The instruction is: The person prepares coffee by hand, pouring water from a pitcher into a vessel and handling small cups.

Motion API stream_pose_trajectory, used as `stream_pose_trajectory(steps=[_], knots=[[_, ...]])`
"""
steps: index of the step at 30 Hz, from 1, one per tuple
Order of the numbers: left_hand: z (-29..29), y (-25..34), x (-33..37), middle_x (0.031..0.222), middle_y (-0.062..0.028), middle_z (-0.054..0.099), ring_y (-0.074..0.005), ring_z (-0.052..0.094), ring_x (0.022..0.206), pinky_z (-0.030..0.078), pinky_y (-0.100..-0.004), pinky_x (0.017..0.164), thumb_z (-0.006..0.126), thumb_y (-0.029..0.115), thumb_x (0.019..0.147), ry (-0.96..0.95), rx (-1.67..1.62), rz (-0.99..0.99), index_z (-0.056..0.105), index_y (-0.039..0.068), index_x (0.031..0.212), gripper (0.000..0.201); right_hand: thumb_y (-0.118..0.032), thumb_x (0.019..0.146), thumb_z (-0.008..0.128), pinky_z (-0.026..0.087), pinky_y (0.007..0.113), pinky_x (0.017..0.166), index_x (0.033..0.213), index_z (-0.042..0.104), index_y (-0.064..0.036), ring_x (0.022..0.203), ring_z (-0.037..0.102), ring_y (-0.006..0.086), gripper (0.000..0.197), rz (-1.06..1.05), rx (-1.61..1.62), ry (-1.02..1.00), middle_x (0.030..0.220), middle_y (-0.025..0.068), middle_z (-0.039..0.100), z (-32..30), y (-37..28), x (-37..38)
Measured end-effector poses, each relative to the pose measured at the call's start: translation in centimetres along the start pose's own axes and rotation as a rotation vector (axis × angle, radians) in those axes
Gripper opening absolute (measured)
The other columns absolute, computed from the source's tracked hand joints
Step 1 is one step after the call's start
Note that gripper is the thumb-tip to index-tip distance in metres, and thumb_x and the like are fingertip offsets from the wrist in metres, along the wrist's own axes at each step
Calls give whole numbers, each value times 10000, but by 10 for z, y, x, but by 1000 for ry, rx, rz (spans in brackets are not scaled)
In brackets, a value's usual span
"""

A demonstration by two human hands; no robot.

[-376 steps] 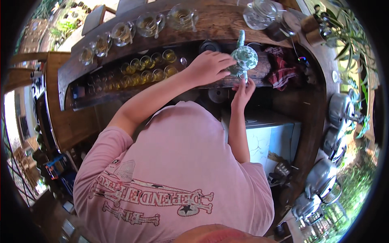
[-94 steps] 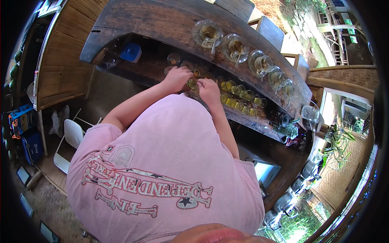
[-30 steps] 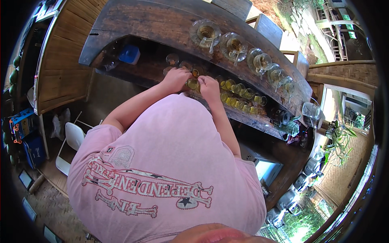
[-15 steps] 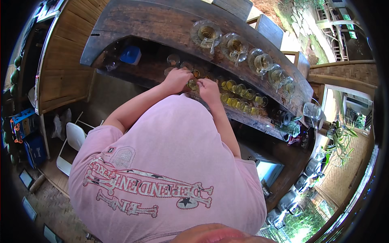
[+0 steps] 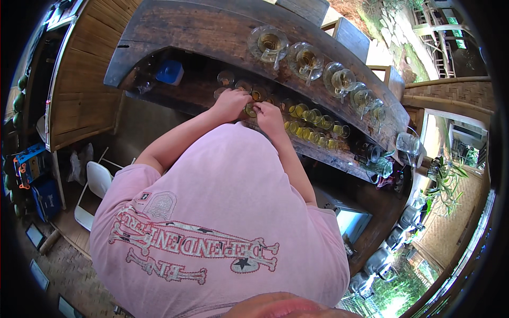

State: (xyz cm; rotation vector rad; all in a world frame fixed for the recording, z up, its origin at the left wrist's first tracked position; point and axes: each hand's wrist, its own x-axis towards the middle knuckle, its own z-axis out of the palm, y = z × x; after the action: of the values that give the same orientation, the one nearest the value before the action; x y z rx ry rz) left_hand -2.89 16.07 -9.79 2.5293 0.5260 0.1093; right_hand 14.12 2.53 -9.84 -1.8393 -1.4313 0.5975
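The right hand [image 5: 270, 117] has edged toward nine o'clock, nearer the left hand [image 5: 231, 104] and glass tumbler [image 5: 250, 111]; can't tell either grip.

Yellow-filled glasses [image 5: 314, 116] are crowding the way right of the right hand [image 5: 269, 117], under the worktop [image 5: 196, 32]. Saucered cups [image 5: 306, 58] are obstructing its right half. Bare shelf [image 5: 197, 89] is offering passage between the blue box [image 5: 169, 72] and small glasses [image 5: 226, 78] beside the left hand [image 5: 232, 104].

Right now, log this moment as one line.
left hand: at glass; right hand: at same glass; grip: unclear; yellow-filled glasses: right of hands; blue container: left
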Motion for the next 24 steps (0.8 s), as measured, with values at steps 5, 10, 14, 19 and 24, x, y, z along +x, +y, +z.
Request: stream_pose_trajectory(steps=[5,10,14,19,24], knots=[[-1,2,1,1126,-40,758,-274,712,1167,539,-471,929,926,326,728,12,-6,14,767,159,1149,480,-119,965,695,575,479,845,1032,795,-6,943,732,416,166,112,-12,-20,990,202,759,-10,2,0],[4,-2,0,1135,-46,756,-281,712,1165,539,-472,929,927,331,724,6,12,1,764,161,1153,489,-137,968,701,577,473,841,1033,800,-10,935,736,412,174,22,2,-41,993,204,765,2,5,-1],[-3,2,2,1086,-51,760,-274,716,1133,549,-466,882,938,303,696,34,-11,37,765,134,1107,477,-141,963,704,578,479,843,1031,800,-9,937,736,417,177,105,9,4,989,209,766,-9,4,0],[3,-3,1,1111,-50,760,-279,717,1141,544,-468,909,934,309,708,10,-13,13,769,152,1136,485,-142,960,700,576,491,830,1027,800,-13,912,736,419,177,8,-19,-45,968,208,767,-2,-2,1],[3,-4,2,1120,-44,766,-284,723,1143,545,-466,926,928,317,717,13,-25,27,777,174,1157,486,-146,958,695,578,492,824,1030,802,-12,906,737,418,185,23,-47,16,963,210,769,-6,3,3]])
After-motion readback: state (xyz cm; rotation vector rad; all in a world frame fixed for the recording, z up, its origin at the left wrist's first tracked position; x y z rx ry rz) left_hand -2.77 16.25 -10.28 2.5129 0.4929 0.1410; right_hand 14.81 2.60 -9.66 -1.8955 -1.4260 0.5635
